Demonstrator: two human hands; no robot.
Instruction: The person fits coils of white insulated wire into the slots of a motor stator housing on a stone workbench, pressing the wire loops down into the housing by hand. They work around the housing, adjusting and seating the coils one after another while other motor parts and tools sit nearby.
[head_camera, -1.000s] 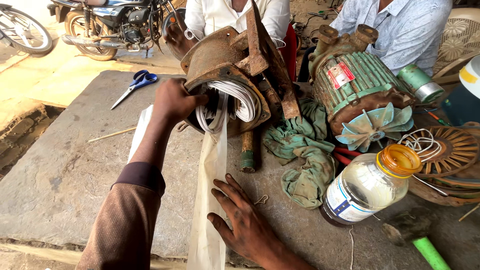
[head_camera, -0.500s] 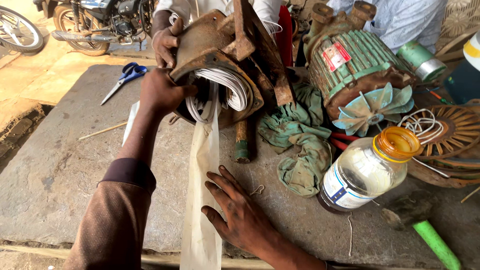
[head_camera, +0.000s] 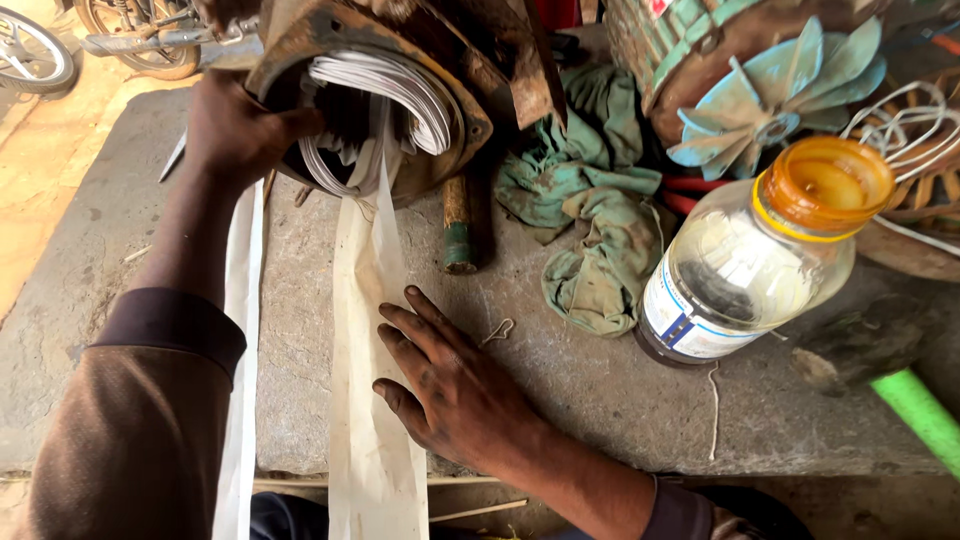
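Near the slab's back edge, the left hand grips the motor housing; the right hand, open, flattens the paper strip, best kept taut.

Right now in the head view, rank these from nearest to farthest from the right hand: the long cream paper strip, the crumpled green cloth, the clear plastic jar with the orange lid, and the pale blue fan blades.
1. Long cream paper strip: under the right hand's fingers, to its left.
2. Crumpled green cloth: up and to the right.
3. Clear plastic jar with the orange lid: farther right.
4. Pale blue fan blades: top right.
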